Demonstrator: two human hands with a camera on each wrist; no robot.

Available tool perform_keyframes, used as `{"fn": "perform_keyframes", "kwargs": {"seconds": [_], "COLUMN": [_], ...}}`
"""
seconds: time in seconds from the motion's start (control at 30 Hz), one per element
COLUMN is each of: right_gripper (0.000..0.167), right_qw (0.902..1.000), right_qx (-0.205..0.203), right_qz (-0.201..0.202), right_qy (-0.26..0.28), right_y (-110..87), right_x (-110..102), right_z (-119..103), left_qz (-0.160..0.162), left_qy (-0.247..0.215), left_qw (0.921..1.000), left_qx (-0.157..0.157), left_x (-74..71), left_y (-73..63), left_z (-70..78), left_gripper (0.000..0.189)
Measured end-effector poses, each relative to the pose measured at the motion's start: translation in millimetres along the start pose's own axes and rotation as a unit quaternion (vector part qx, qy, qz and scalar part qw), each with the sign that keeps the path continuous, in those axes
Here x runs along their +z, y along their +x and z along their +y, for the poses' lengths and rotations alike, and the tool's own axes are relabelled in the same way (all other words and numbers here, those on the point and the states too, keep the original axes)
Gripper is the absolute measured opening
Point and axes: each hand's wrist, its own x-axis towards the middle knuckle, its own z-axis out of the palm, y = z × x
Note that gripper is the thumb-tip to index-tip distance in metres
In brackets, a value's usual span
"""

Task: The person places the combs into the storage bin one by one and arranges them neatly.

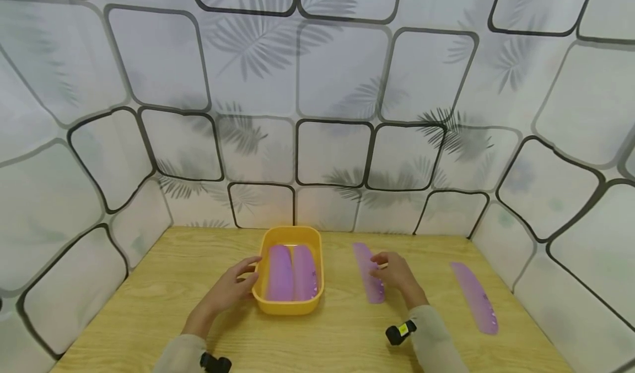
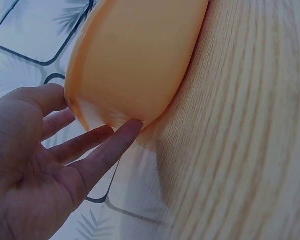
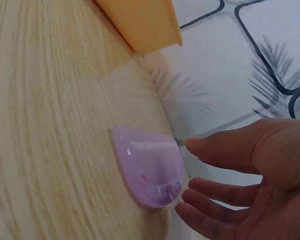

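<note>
A yellow plastic bin (image 1: pixel 288 307) stands on the table with two purple curved plastic pieces (image 1: pixel 280 276) lying side by side in it. My left hand (image 1: pixel 230 287) is at the bin's left side, fingertips right at its wall and rim; in the left wrist view the fingers (image 2: pixel 97 162) are extended. To the right of the bin lies another purple piece (image 1: pixel 368 276), glossy and arched, with small printed marks near its end. Over its right edge hovers my right hand (image 1: pixel 397 276). In the right wrist view, thumb and fingers (image 3: pixel 215 197) are spread beside the purple piece (image 3: pixel 152 165).
A further purple piece (image 1: pixel 474 298) lies on the wooden table (image 1: pixel 347 342) at the far right. Patterned fabric (image 1: pixel 332 152) with dark outlines and leaf prints stands behind the table and along both sides. Each sleeve has a small black camera (image 1: pixel 399 333) at the wrist.
</note>
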Motion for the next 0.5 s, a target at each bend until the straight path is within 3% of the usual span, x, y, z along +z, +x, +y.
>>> {"fn": "perform_keyframes", "kwargs": {"seconds": [0.27,0.5], "right_gripper": [0.037,0.044], "right_qw": [0.9989,0.9955], "right_qx": [0.015,-0.03], "right_qz": [-0.006,-0.005], "right_qy": [-0.045,-0.089], "right_y": [-3.5,-4.6], "right_x": [-0.9,3.5], "right_z": [-1.8,-0.9], "left_qz": [0.0,0.002], "left_qy": [0.004,0.008], "left_qw": [1.0,1.0], "left_qx": [-0.003,0.0], "left_x": [0.8,0.9], "left_y": [0.5,0.4], "left_z": [0.8,1.1], "left_gripper": [0.055,0.054]}}
